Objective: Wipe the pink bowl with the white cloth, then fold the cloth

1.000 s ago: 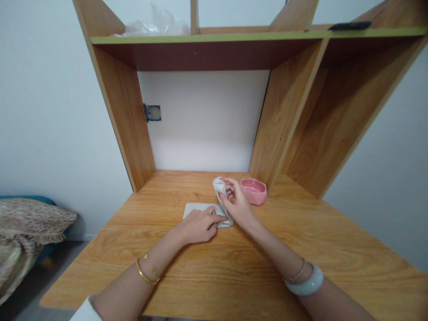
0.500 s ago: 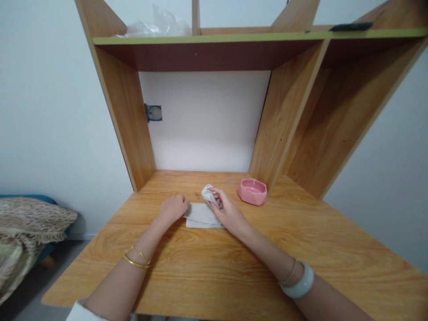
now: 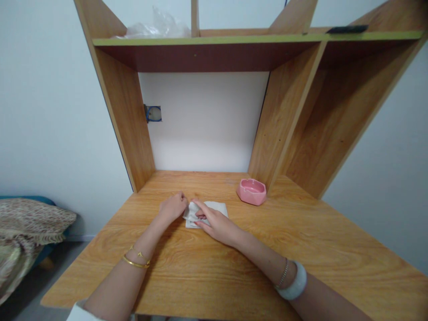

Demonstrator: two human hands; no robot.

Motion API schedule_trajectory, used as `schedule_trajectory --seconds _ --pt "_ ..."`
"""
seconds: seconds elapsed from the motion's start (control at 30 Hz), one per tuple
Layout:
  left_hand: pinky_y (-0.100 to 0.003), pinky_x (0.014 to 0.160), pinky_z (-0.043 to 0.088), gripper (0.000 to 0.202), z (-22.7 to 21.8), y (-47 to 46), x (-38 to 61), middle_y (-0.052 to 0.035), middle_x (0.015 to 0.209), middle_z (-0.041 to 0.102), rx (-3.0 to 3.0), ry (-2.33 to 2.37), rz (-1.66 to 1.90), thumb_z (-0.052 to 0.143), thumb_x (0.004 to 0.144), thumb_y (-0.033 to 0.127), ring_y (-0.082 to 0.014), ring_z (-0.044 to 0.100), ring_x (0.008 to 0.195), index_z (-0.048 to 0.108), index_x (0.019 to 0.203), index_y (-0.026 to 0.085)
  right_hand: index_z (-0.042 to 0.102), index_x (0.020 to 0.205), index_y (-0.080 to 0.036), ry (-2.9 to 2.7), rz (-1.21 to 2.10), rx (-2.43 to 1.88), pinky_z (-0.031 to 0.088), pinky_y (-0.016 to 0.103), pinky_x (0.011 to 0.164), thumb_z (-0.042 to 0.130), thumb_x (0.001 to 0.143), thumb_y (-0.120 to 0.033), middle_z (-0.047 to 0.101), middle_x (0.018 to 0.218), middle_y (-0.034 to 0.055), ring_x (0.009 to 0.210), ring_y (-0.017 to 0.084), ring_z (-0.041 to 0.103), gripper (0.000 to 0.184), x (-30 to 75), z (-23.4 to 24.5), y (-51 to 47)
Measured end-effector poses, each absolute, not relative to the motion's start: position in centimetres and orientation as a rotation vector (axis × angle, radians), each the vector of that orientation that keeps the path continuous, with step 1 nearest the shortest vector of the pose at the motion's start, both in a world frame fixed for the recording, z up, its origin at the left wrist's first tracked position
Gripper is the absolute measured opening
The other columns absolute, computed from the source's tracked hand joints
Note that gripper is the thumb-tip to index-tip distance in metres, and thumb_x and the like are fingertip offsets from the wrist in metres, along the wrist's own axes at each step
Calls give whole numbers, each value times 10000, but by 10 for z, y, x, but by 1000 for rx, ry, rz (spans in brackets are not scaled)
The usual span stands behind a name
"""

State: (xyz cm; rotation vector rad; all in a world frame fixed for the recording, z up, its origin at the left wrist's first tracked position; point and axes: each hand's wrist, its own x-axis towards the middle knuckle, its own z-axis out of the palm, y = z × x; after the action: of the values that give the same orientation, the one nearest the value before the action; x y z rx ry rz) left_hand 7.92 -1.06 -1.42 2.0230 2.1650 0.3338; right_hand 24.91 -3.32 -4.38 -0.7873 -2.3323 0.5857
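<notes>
A pale grey-white folded cloth (image 3: 216,207) lies flat on the wooden desk, its left part crumpled. My left hand (image 3: 174,206) is closed at the cloth's left edge, fingers curled in; its fingertips are mostly hidden, but they seem to grip that edge. Over the left and middle part of the cloth is my right hand (image 3: 214,223), its fingers bent and closed on a bunched piece of the same fabric. The two hands are close together, a little apart.
A pink angular bowl (image 3: 252,192) stands at the back right, by the upright panel (image 3: 284,116). Overhead runs a shelf (image 3: 214,41) with a clear plastic bag (image 3: 157,26) and a dark flat object (image 3: 347,29). A patterned blanket (image 3: 30,227) lies at far left.
My right hand has moved left and down, bringing the bunched piece from above the cloth onto its left part. My left hand has stayed nearly where it was.
</notes>
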Motion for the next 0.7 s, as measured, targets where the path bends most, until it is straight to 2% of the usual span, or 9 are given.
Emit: schedule_trajectory --seconds 0.1,0.23,0.37,0.47,0.53,0.7 --pt "-294 648 403 346 -9 -14 83 -105 918 645 2030 2206 416 291 825 395 -238 595 840 547 920 184 204 1326 -219 -2370 578 -772 433 324 834 415 833 -201 595 1039 87 940 157 568 536 252 -39 -35" --pt "-262 617 391 374 -10 -16 85 -64 844 651 2137 2084 472 290 822 460 -205 595 776 558 844 200 320 1261 -200 -2283 434 -790 421 327 834 344 826 -123 587 1028 82 953 158 540 441 257 -34 -30" --pt "-238 586 374 396 -15 -16 84 -40 838 643 2226 1906 506 345 787 516 -183 580 749 573 850 197 402 1184 -211 -2132 256 -852 405 361 843 321 765 -44 587 954 64 919 171 526 458 267 -35 -19" --pt "-231 562 356 298 -17 -15 84 -35 829 635 2235 1874 465 440 742 423 -177 568 721 575 854 182 437 1134 -202 -2051 192 -922 409 361 820 317 719 -13 572 886 57 882 178 518 472 275 -35 -12" --pt "-232 550 347 244 -16 -14 84 -41 816 630 2233 1896 473 438 731 351 -174 560 709 571 826 170 462 1089 -189 -2022 182 -974 415 347 798 318 698 -3 563 859 54 854 175 517 456 279 -36 -9" --pt "-236 550 345 245 -13 -12 83 -57 823 623 2218 1975 587 384 744 335 -175 552 715 548 793 159 528 915 -169 -2081 204 -1014 422 301 732 341 670 3 563 773 38 767 159 522 353 280 -38 -7"
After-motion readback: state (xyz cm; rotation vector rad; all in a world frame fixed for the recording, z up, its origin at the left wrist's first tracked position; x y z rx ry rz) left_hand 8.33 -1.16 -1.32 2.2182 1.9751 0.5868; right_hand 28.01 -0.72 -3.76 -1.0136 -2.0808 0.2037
